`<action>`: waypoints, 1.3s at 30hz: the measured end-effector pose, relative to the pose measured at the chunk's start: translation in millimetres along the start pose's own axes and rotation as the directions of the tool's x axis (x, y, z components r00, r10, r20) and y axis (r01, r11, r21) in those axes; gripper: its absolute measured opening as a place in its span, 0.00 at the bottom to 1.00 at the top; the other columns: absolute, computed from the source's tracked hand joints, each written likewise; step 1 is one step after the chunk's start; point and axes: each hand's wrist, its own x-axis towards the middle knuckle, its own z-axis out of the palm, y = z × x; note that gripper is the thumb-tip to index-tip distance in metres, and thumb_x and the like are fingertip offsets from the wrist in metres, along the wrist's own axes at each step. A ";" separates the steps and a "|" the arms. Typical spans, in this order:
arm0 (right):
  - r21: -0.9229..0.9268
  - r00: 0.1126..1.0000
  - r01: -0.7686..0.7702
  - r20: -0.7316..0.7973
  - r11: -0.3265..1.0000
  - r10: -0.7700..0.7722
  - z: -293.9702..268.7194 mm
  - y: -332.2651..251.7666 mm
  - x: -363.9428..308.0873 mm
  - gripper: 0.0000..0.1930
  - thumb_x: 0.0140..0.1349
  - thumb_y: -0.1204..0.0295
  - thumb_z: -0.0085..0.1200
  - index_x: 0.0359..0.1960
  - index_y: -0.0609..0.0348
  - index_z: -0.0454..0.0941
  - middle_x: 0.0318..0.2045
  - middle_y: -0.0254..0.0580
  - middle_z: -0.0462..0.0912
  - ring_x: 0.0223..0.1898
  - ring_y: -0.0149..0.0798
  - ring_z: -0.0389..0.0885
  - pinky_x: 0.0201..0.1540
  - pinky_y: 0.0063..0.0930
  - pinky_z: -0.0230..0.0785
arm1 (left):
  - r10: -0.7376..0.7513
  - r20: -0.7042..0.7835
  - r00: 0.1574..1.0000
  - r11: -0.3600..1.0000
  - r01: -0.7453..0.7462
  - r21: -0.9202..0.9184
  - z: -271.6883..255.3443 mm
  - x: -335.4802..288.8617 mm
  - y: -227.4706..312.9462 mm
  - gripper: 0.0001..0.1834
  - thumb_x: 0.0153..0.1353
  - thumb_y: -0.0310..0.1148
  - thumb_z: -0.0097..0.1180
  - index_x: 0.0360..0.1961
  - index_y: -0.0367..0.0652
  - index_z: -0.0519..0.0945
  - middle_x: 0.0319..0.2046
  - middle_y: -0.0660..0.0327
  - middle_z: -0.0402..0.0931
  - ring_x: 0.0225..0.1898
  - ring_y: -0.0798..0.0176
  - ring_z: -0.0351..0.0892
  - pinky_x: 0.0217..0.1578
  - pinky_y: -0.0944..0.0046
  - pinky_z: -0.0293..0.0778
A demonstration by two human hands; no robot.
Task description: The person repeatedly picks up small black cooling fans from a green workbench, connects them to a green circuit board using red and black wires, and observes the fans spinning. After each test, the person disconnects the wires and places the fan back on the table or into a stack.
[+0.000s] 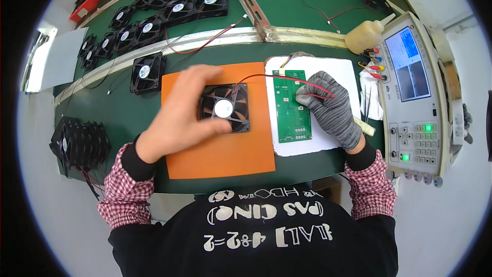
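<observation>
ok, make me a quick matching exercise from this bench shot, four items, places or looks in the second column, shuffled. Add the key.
Column 1
1. Fan at the left hand
2. Green circuit board
3. Right hand
4. Squeeze bottle

Column 2
A. In a grey knitted glove
B. Pale yellow, beside the instrument with the lit screen
C. Over the orange mat
D. Lying on the white pad

Pairs: 1-C, 2-D, 3-A, 4-B
</observation>
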 end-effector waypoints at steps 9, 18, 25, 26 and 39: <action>0.072 1.000 -0.021 -0.008 0.997 0.022 2.1 6.5 -0.8 0.04 0.54 0.78 0.62 0.31 0.62 0.80 0.31 0.45 0.78 0.35 0.45 0.79 0.42 0.33 0.73 | 0.067 0.045 0.997 0.982 -0.074 0.175 25.0 -0.5 7.1 0.59 0.29 0.35 0.79 0.66 0.38 0.62 0.57 0.49 0.65 0.57 0.44 0.63 0.59 0.50 0.62; 0.049 0.999 0.028 -0.024 0.998 -0.027 0.8 3.8 -1.7 0.08 0.49 0.75 0.66 0.31 0.60 0.81 0.32 0.44 0.77 0.37 0.46 0.78 0.43 0.35 0.73 | 0.651 -0.222 0.726 0.620 -0.339 0.708 -14.7 -26.3 64.0 0.30 0.52 0.44 0.67 0.53 0.40 0.77 0.48 0.56 0.78 0.45 0.55 0.75 0.45 0.58 0.70; 0.057 0.999 0.041 -0.029 0.998 -0.040 1.9 3.3 -3.4 0.08 0.49 0.75 0.67 0.31 0.59 0.81 0.31 0.43 0.77 0.37 0.45 0.78 0.43 0.35 0.73 | 0.060 0.225 0.972 0.415 0.181 -0.892 -48.3 -47.6 84.8 0.27 0.57 0.45 0.62 0.52 0.40 0.74 0.42 0.56 0.77 0.39 0.55 0.75 0.38 0.59 0.72; 0.066 0.999 0.031 -0.028 0.997 -0.029 1.9 2.6 -3.0 0.08 0.49 0.75 0.67 0.31 0.59 0.81 0.31 0.43 0.77 0.37 0.45 0.78 0.43 0.35 0.73 | 0.037 0.253 0.967 0.381 0.220 -0.898 -48.0 -47.0 82.9 0.26 0.58 0.45 0.61 0.52 0.40 0.73 0.41 0.56 0.77 0.39 0.56 0.75 0.36 0.59 0.72; -0.051 0.988 0.126 -0.079 0.991 -0.130 7.1 -2.4 -2.0 0.06 0.51 0.78 0.63 0.30 0.60 0.78 0.32 0.43 0.78 0.36 0.47 0.79 0.40 0.35 0.74 | 0.764 -0.271 0.585 0.588 -0.460 0.666 -15.4 25.7 77.1 0.26 0.65 0.47 0.54 0.52 0.34 0.75 0.48 0.46 0.77 0.46 0.48 0.78 0.47 0.54 0.77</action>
